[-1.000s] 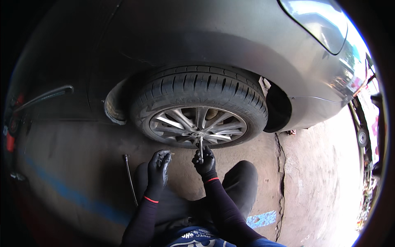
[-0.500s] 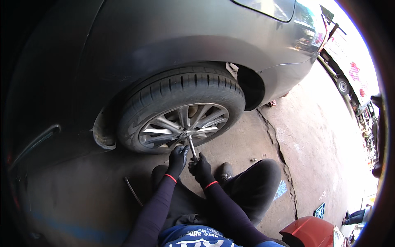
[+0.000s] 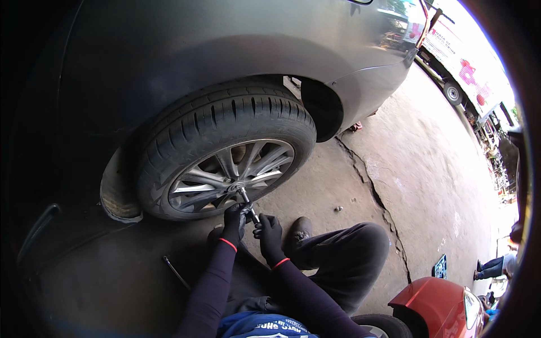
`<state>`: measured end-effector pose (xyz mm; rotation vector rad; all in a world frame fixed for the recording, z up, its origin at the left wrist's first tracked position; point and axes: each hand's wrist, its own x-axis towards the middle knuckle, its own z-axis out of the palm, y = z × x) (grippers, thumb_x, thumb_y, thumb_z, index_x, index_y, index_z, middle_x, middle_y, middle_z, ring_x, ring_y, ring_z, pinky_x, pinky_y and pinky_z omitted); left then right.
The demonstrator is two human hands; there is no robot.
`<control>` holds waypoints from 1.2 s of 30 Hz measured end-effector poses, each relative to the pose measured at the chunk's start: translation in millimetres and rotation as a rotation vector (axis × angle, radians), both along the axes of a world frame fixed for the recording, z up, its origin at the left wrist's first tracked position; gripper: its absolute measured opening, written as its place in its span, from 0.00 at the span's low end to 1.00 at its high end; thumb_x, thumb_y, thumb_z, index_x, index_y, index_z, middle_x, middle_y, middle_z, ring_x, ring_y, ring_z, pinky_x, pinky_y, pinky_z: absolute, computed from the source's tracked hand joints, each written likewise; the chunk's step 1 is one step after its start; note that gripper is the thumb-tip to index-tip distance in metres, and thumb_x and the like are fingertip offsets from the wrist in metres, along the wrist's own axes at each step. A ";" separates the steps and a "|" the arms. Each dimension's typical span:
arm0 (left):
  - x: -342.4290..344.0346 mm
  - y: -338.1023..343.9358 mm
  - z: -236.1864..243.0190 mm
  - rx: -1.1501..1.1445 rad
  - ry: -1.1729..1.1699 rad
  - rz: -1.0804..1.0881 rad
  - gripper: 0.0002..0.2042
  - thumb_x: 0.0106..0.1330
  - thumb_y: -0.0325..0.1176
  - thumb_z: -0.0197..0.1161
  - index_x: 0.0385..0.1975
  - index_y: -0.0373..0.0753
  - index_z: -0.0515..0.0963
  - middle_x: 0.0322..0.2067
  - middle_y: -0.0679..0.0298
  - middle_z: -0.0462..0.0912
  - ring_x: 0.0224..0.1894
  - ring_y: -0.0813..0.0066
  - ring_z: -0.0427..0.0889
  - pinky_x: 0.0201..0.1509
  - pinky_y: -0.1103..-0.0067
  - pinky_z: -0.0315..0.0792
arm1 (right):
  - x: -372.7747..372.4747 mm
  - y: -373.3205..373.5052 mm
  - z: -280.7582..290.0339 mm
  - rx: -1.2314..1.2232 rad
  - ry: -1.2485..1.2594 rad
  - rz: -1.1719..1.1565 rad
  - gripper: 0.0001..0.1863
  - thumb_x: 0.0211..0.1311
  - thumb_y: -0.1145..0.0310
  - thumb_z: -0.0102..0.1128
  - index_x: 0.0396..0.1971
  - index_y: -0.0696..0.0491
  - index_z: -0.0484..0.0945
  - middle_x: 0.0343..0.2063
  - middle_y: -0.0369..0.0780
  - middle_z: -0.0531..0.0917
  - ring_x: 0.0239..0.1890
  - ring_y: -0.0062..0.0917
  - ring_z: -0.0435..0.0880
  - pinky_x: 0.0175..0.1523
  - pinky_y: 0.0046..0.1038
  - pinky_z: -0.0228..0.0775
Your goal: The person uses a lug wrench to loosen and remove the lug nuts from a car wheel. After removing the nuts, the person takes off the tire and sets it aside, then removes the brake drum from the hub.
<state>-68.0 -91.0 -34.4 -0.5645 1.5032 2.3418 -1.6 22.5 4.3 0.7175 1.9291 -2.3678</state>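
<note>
A silver socket wrench (image 3: 244,195) with a long bar points up from my hands to the middle of the spoked alloy wheel (image 3: 226,163), its far end at the lug nuts around the hub. My left hand (image 3: 233,223), in a black glove, is closed round the bar on the wheel side. Nearer to me, the gloved right hand (image 3: 270,239) is closed on the tool's lower end. The black tire (image 3: 225,121) sits under the dark grey car's arch. Fingers hide part of the tool.
Left of my legs, a long metal bar tool (image 3: 176,272) lies on the floor. A crack (image 3: 369,183) runs through the concrete at right. Behind it stand a blue patterned piece (image 3: 440,266), a red car part (image 3: 431,304) and another person (image 3: 491,267). A truck (image 3: 462,67) is farther off.
My view has shifted, so the wheel sits farther left in it. My left hand has come onto the tool's bar, beside which it was before. The right hand keeps its hold.
</note>
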 end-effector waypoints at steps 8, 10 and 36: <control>6.0 -3.0 -4.8 0.257 -0.036 -0.047 0.11 0.72 0.39 0.62 0.40 0.37 0.81 0.29 0.65 0.83 0.30 0.75 0.82 0.37 0.79 0.76 | -1.4 -2.7 -8.4 0.571 0.122 0.169 0.17 0.69 0.54 0.62 0.31 0.55 0.77 0.19 0.37 0.77 0.18 0.23 0.77 0.24 0.24 0.67; 3.6 -2.1 -5.7 0.048 0.018 -0.155 0.09 0.70 0.38 0.64 0.38 0.39 0.80 0.27 0.67 0.82 0.29 0.76 0.82 0.38 0.78 0.76 | -0.6 -4.7 -8.1 0.766 0.214 0.119 0.16 0.67 0.56 0.65 0.31 0.55 0.76 0.20 0.37 0.77 0.18 0.22 0.77 0.25 0.24 0.68; -2.0 -5.3 -12.0 0.056 0.053 -0.060 0.06 0.66 0.34 0.69 0.32 0.42 0.78 0.25 0.71 0.77 0.26 0.79 0.76 0.30 0.80 0.68 | 2.8 -17.3 -10.4 0.530 -0.077 0.107 0.26 0.65 0.44 0.59 0.32 0.56 0.79 0.25 0.48 0.84 0.30 0.42 0.84 0.36 0.42 0.69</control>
